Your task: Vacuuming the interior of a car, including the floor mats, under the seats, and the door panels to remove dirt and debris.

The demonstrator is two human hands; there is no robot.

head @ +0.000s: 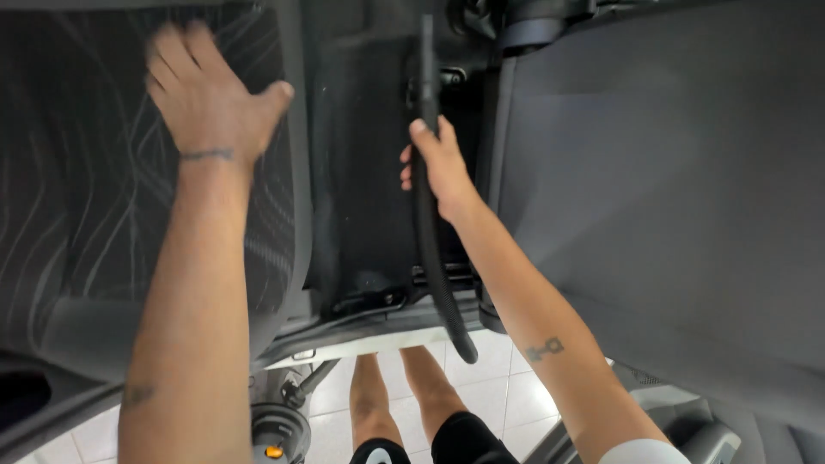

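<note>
The person leans into a car. The left hand [210,99] lies flat and spread on the patterned seat [77,215], fingers apart, holding nothing. The right hand [438,167] is wrapped around a black hose [427,232], thumb laid along it. The hose runs from the dark footwell [361,172] up past the hand and curves down over the door sill [378,339], its lower part hanging above the white tiled floor [498,395]. A plain grey seat [653,189] stands just to the right of the hose. Down by the person's bare legs sits a vacuum [277,430], partly cut off.
</note>
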